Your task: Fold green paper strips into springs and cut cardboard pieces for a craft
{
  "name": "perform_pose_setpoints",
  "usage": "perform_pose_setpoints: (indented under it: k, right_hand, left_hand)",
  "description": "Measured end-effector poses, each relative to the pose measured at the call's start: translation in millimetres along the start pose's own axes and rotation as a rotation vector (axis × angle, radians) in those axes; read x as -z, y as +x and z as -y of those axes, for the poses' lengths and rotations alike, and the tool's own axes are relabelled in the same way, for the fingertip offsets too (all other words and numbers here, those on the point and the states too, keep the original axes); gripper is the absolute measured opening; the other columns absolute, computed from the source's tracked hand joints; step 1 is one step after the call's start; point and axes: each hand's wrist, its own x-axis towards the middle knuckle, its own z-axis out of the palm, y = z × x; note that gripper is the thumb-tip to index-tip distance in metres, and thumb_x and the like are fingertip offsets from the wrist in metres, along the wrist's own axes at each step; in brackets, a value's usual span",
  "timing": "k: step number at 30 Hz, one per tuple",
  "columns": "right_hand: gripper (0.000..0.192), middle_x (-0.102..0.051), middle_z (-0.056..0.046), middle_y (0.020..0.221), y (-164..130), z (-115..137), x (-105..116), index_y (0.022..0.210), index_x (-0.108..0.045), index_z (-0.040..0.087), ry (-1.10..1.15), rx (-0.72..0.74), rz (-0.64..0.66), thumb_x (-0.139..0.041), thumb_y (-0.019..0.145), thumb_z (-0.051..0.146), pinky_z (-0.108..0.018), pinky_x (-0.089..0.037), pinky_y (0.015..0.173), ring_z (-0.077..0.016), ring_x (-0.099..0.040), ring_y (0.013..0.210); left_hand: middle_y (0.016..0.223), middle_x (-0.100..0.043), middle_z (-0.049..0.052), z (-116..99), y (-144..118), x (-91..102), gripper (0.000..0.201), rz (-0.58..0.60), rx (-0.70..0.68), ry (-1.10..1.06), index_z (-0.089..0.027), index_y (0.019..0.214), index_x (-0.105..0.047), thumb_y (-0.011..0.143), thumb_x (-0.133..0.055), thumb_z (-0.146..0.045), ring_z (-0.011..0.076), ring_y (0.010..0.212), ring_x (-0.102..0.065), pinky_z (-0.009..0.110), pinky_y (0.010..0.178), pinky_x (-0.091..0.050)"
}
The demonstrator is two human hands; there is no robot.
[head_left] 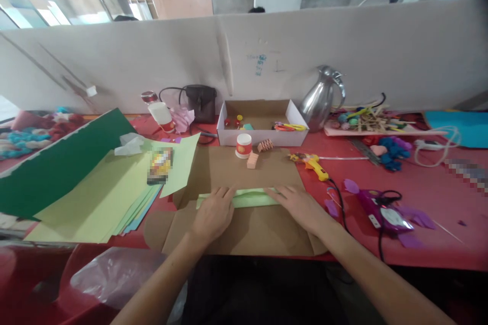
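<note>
Left hand (214, 215) at 9 o'clock, right hand (299, 206) at 3, fingers loosely spread on folded green paper (253, 200); best pressed evenly.

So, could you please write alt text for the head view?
A person's left hand and right hand touch a strip of light-green paper over brown cardboard. Beyond stand a paper cup and a white box; a yellow glue gun lies to the right.

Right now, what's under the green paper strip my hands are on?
Brown cardboard shows around the green paper strip, which seems to lie on it. Anything directly beneath is covered; the left hand and right hand also hide parts of the strip.
</note>
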Motion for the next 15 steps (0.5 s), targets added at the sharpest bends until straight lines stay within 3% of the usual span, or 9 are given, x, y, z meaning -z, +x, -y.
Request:
perform_pose_setpoints:
  k: [3, 6, 9, 12, 15]
  right_hand:
    - [0.055, -0.059, -0.01, 0.128, 1, 0, 0, 0.136, -0.049, 0.021, 0.006, 0.007, 0.021, -0.037, 0.087, 0.0, -0.043, -0.051, 0.089, -0.0266, -0.055, 0.112]
    - [0.055, -0.057, -0.008, 0.133, 2, 1, -1, 0.132, -0.054, 0.02, 0.089, -0.006, 0.006, -0.036, 0.085, -0.002, -0.042, -0.047, 0.094, -0.0254, -0.051, 0.117]
    - [0.046, -0.06, -0.006, 0.129, 4, 7, 3, 0.125, -0.06, 0.021, 0.175, -0.089, -0.029, -0.041, 0.087, 0.005, -0.04, -0.044, 0.096, -0.0242, -0.05, 0.116]
    - [0.036, -0.063, -0.007, 0.122, 9, 18, 9, 0.129, -0.057, 0.026, 0.2, -0.179, -0.062, -0.046, 0.094, 0.026, -0.04, -0.043, 0.093, -0.0245, -0.052, 0.111]
    - [0.032, -0.064, -0.006, 0.117, 13, 29, 12, 0.125, -0.06, 0.033, 0.173, -0.234, -0.071, -0.045, 0.096, 0.034, -0.039, -0.043, 0.085, -0.0246, -0.054, 0.106]
  left_hand:
    - [0.11, -0.063, 0.008, -19, 6, 4.6, 0.041, -0.048, 0.086, 0.042, -0.031, 0.135, -0.05, 0.096, -0.036, -0.032, 0.0248, 0.093, -0.058, 0.035, 0.069, -0.05]
    - [0.127, -0.059, 0.007, -32, 8, 0.1, 0.036, -0.08, 0.116, 0.055, -0.032, 0.127, -0.057, 0.096, -0.039, -0.031, 0.0257, 0.097, -0.059, 0.034, 0.064, -0.05]
    - [0.131, -0.059, 0.007, -33, 7, -12.7, 0.034, -0.115, 0.094, 0.035, -0.025, 0.124, -0.059, 0.095, -0.04, -0.025, 0.0259, 0.108, -0.058, 0.04, 0.082, -0.051]
    - [0.129, -0.063, 0.009, -31, 6, -25.6, 0.033, -0.144, 0.041, 0.01, -0.018, 0.122, -0.059, 0.095, -0.042, -0.021, 0.0249, 0.121, -0.054, 0.045, 0.104, -0.04]
    - [0.128, -0.063, 0.012, -30, 6, -30.7, 0.031, -0.139, 0.029, -0.007, -0.014, 0.12, -0.06, 0.095, -0.041, -0.02, 0.0245, 0.123, -0.054, 0.046, 0.108, -0.036]
